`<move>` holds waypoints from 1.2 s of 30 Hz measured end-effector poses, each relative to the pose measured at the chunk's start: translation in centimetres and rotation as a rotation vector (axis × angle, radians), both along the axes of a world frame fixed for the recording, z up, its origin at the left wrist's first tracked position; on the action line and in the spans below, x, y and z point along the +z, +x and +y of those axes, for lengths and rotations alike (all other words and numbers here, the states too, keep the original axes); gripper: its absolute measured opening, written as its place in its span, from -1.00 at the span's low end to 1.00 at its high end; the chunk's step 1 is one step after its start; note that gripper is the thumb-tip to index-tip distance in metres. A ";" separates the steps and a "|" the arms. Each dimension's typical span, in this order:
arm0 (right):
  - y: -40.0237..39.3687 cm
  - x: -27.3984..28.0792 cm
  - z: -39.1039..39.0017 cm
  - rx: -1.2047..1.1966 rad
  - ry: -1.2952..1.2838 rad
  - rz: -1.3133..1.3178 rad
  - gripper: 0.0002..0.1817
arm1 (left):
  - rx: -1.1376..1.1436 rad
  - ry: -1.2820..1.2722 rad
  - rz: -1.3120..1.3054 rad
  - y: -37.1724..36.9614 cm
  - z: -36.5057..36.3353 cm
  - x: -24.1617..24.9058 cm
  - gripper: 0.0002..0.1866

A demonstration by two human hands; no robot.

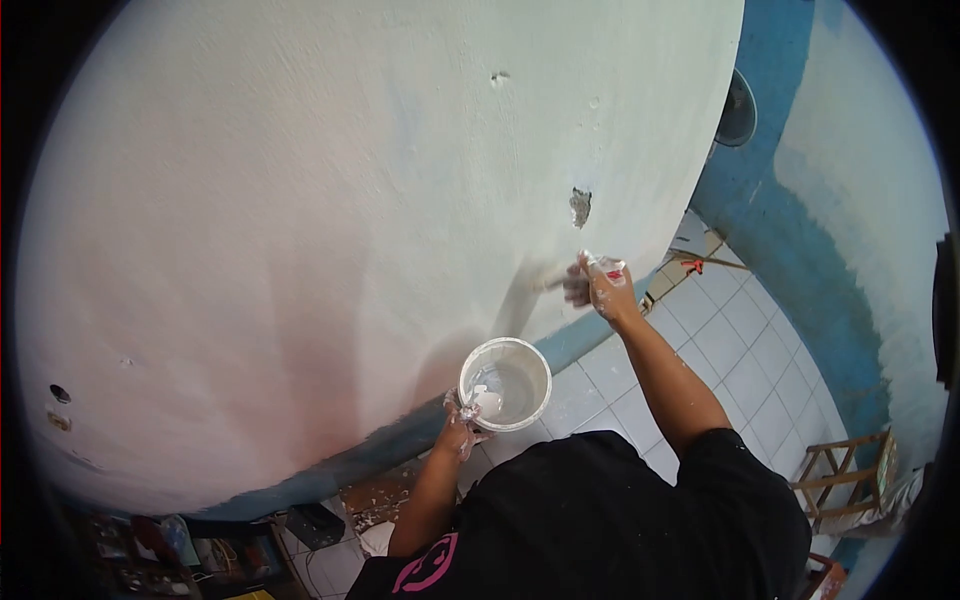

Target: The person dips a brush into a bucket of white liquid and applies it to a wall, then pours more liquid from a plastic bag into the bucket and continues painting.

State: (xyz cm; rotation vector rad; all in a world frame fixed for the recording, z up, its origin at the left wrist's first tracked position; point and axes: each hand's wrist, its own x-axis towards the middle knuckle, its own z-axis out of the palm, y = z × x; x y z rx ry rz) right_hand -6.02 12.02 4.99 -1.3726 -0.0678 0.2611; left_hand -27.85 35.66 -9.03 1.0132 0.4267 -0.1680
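Observation:
My left hand (462, 427) grips the rim of a white bucket (540, 405) at its left side; a little whitish material lies inside. My right hand (606, 287) is raised near the wall, its fingers closed round a brush-like tool with a red part (614, 272) showing and a pale tip towards the wall. White smears cover both hands. Just above my right hand, a rough chipped hole (580, 207) shows in the pale wall (430, 200).
A blue band runs along the wall's foot above white floor tiles (720, 345). At the right stand a wooden stool (848, 475) and a blue-and-white wall (790, 225). A cluttered shelf (200, 570) and a black box (315, 525) are at the lower left.

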 end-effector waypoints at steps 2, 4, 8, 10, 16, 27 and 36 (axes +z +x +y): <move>1.4 0.7 -0.9 0.104 -0.122 0.033 -0.64 | 0.013 0.024 0.003 0.9 -0.4 0.7 -0.25; 4.2 2.7 -2.7 0.146 0.071 -0.228 -0.63 | 0.015 0.049 -0.012 1.3 -0.9 0.5 -0.29; 6.3 14.8 -6.0 -0.132 0.274 -0.553 -0.60 | 0.060 0.002 -0.006 2.0 -1.5 -0.1 -0.31; 7.9 17.3 -6.6 -0.199 0.421 -0.822 -0.58 | 0.061 -0.019 0.012 2.6 -1.9 -0.8 -0.30; 8.5 7.0 -6.3 -0.197 0.111 -0.745 -0.67 | 0.062 0.015 -0.028 4.8 -3.9 -1.3 -0.28; 8.3 18.7 -6.0 -0.106 0.336 -0.734 -0.48 | 0.068 0.004 0.020 6.2 -4.9 -1.8 -0.25; 10.0 1.6 -8.7 0.006 0.020 -0.611 -0.68 | 0.026 0.053 -0.028 10.0 -9.6 -1.4 -0.23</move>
